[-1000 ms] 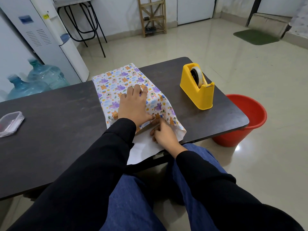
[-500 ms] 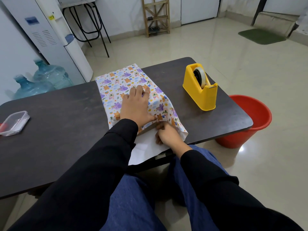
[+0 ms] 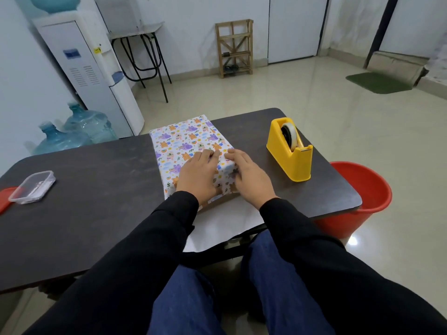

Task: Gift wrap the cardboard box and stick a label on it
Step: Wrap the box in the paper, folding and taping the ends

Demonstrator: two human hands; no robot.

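Wrapping paper (image 3: 191,146), printed with small animals, lies folded over the cardboard box. We see none of the cardboard itself. The parcel sits mid-table, long axis running away from us, near end close to the table (image 3: 96,201) edge.

Left hand (image 3: 197,176): flat on the top face, fingers straight and together, pressing the paper down. Right hand (image 3: 249,175): beside it, fingers slightly spread and draped over the near right corner, holding the fold against the box. Neither hand pinches anything.

A white flap (image 3: 227,223), the paper's plain underside, trails from the near end and overhangs the table edge towards the lap.

Yellow tape dispenser (image 3: 290,153) stands to the right, near but apart from the right hand. Clear plastic container (image 3: 33,187) is far left. Red bucket (image 3: 362,197) is on the floor, right.

Risks, as we judge them: no tape shows on the seam, so lifting either hand to reach the dispenser may let the fold spring open or slip askew. The hanging flap could crease or tear under a sleeve. We see no label.
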